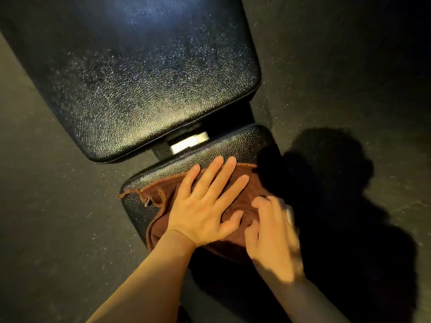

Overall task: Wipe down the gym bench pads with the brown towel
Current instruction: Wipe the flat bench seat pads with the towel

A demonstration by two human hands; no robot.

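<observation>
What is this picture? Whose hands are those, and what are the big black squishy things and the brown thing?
The camera sits on a person's head and looks down, so you see that person's own two arms. The black things are the cushions of a gym bench: a big back pad farther away and a smaller seat pad close by, standing on a dark floor. Between them a bit of pale frame peeks out. The brown thing is a brown towel lying on the seat pad. The left hand lies flat on the towel, fingers spread, pressing it down. The right hand rests on the towel's right side with bent fingers; it is blurry, so I cannot tell if it grips.
</observation>
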